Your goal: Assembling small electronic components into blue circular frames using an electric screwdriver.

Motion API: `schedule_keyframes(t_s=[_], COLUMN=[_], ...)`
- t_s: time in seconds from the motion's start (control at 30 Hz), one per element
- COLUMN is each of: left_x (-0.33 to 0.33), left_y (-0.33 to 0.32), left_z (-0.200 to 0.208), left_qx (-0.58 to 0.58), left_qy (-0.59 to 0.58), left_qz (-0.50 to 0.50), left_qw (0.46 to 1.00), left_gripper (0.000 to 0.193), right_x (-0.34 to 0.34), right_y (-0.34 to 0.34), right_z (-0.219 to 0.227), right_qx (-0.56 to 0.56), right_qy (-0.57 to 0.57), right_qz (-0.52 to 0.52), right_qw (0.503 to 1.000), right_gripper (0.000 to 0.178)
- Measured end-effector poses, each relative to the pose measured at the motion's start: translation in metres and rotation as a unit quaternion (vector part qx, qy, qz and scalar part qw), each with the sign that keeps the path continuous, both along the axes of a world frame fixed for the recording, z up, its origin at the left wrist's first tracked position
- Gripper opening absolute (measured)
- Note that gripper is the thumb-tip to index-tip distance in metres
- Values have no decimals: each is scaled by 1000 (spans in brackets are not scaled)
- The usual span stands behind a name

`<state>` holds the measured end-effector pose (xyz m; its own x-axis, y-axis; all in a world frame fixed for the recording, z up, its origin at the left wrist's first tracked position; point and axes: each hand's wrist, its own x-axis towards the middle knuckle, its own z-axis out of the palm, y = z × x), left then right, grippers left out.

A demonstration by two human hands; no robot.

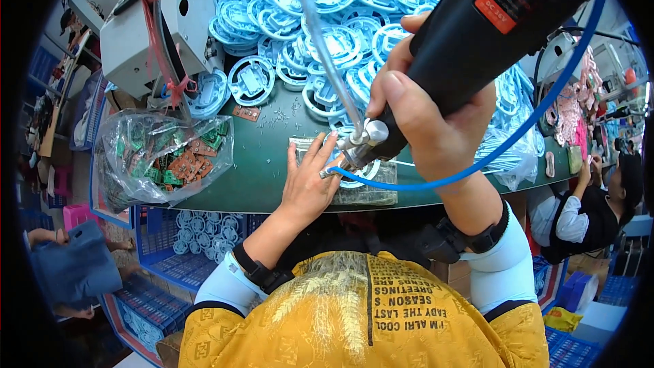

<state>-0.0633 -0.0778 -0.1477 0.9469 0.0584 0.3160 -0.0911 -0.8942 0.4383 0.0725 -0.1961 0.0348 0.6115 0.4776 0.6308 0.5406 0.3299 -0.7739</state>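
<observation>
My right hand [436, 123] is wrapped round a black electric screwdriver [490, 34], which slants down to the left. Its metal nose [361, 144] is over a light-blue round plastic part [351, 182] on a flat block [375, 197] near the table's front edge. My left hand [304, 187] lies beside the nose, fingers stretched out over the block and the part's left side. A clear tube [327, 54] and a blue hose [524, 123] run to the screwdriver's nose. The tool and my hands hide much of the part.
Light-blue round parts [306, 0] are heaped across the back of the green table [272, 163]. A plastic bag [112, 157] of small circuit boards [187, 163] lies at left, below a grey machine [153, 34]. Blue crates [153, 238] stand below. A co-worker [599, 208] sits at right.
</observation>
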Motion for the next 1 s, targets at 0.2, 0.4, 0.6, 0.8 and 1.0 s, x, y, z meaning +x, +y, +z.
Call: schedule_keyframes(t_s=[0.2,0.4,0.6,0.8,1.0], left_x=[-1,2,3,2,2], left_y=[-3,-2,-2,-3,-2], left_z=[5,3,2,1,3], left_qx=[10,3,14,9,12], left_qy=[16,18,8,4,14], left_qz=[11,8,15,15,10], left_qw=[1000,1000,1000,1000,1000], left_gripper=[41,40,37,40,44], right_x=[-11,0,4,2,-1], right_y=[-17,-10,-8,-6,-7], right_z=[47,18,11,9,10], right_qx=[1,-8,-38,-26,1], right_qy=[11,-15,-27,-27,-11], right_qz=[-58,-35,-53,-44,-33], right_qw=[998,999,998,998,999], right_gripper=[44,43,42,42,41])
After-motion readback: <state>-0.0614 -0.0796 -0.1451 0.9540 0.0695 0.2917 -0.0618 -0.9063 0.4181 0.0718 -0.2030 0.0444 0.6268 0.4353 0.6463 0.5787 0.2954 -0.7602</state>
